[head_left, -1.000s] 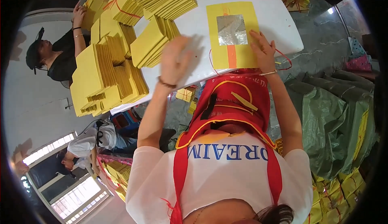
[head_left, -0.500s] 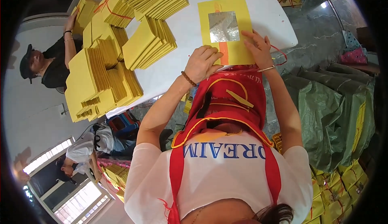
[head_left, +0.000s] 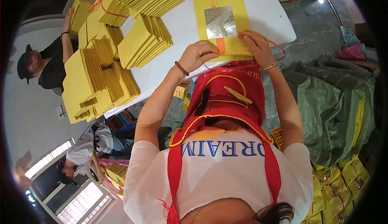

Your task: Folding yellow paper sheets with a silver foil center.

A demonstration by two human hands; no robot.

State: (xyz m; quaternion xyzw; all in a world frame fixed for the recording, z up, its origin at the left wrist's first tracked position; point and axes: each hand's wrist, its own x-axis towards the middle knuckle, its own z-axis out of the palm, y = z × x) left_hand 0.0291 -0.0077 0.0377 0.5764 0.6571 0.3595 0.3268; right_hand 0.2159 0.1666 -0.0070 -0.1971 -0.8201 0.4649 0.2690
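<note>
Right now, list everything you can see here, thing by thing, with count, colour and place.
yellow paper stack with silver foil square: one, yellow, table's near edge, under both hands
red string: one, red, by the right hand
fanned yellow paper stacks: several, yellow, table's left part
table: one, white, top centre
green sacks: several, green, floor at right
yellow bundles: many, yellow, lower right floor
co-worker: one, dark clothes, far left
red apron: one, red, on the person
left hand: one, on the stack's near edge
right hand: one, on the stack's near edge
</note>
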